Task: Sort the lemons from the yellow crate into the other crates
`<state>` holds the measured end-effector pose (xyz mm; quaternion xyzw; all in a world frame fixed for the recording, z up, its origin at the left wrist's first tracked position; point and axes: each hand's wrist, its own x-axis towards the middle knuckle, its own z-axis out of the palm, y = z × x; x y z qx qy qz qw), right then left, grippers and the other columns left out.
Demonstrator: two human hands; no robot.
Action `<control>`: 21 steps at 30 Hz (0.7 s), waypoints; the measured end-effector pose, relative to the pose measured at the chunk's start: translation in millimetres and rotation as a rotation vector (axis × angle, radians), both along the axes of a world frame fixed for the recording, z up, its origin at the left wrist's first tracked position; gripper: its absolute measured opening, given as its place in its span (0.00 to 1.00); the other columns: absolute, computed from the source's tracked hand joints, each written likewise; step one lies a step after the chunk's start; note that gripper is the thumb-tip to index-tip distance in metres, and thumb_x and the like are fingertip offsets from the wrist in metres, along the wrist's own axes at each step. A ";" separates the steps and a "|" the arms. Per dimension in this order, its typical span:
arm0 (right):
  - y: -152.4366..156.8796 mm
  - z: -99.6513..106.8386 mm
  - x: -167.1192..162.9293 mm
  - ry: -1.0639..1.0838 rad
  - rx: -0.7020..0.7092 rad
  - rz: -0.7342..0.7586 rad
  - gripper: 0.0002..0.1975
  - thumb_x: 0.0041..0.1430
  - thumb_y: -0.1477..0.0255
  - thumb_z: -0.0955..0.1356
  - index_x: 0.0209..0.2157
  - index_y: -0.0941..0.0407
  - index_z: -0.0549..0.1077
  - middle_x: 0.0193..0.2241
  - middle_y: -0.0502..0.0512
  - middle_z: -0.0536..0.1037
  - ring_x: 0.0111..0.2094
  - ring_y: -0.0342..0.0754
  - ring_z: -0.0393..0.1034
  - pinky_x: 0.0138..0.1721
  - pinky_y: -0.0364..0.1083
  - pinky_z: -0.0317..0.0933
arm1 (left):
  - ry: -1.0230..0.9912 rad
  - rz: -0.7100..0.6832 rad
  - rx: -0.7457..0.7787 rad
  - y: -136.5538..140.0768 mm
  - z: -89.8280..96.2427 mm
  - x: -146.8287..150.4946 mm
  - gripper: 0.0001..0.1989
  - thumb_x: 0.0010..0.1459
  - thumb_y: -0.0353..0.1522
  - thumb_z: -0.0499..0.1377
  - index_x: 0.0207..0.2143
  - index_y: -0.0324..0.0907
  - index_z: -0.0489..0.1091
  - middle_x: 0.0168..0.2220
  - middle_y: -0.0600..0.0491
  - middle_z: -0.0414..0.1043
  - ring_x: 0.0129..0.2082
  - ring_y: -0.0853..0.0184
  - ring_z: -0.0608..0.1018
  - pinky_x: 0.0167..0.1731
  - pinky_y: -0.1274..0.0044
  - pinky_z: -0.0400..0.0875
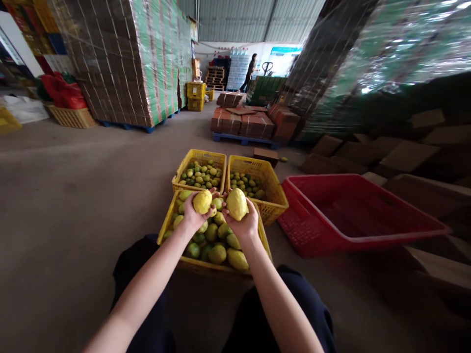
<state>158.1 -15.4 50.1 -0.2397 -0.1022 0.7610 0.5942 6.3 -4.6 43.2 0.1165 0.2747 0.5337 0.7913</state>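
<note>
Two yellow lemons are held up over a yellow crate [167, 220] full of green and yellow lemons [217, 254]. My left hand [190, 212] is closed around one rounded lemon [202, 201]. In my right hand [250, 223] rests a larger, longer lemon [237, 204], with the fingers curled about its sides. Both hands are side by side with a small gap between them. Part of the fruit in the near crate is hidden beneath my hands and forearms.
Beyond the near crate stand a left yellow crate [177, 177] and a right yellow crate [277, 192], both with smaller lemons. A red basket [301, 240] sits to the right, beside scattered cardboard boxes [410, 159]. Wrapped pallet stacks [110, 63] rise behind. A person [251, 71] is far back.
</note>
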 end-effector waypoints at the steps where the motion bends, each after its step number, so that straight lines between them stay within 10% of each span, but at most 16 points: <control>1: -0.8 0.7 0.5 0.000 0.016 0.010 0.16 0.59 0.65 0.60 0.43 0.55 0.74 0.33 0.55 0.81 0.25 0.46 0.72 0.20 0.41 0.64 | 0.008 -0.005 0.006 -0.4 -1.3 2.1 0.22 0.61 0.37 0.46 0.49 0.38 0.73 0.40 0.45 0.79 0.21 0.71 0.73 0.15 0.82 0.64; 10: -4.2 -8.1 -7.4 0.069 0.021 -0.131 0.14 0.54 0.67 0.63 0.42 0.51 0.73 0.36 0.50 0.81 0.39 0.48 0.77 0.35 0.47 0.74 | -0.157 0.227 0.072 -0.7 -5.3 23.1 0.18 0.63 0.33 0.44 0.47 0.43 0.70 0.44 0.48 0.78 0.49 0.64 0.78 0.44 0.73 0.74; 21: -8.8 -10.0 -7.9 -0.005 -0.051 -0.178 0.13 0.50 0.69 0.66 0.39 0.50 0.75 0.33 0.50 0.82 0.31 0.48 0.77 0.30 0.47 0.73 | -0.214 0.195 0.006 3.2 -15.0 32.1 0.17 0.58 0.31 0.48 0.44 0.42 0.73 0.39 0.51 0.79 0.50 0.65 0.77 0.47 0.76 0.74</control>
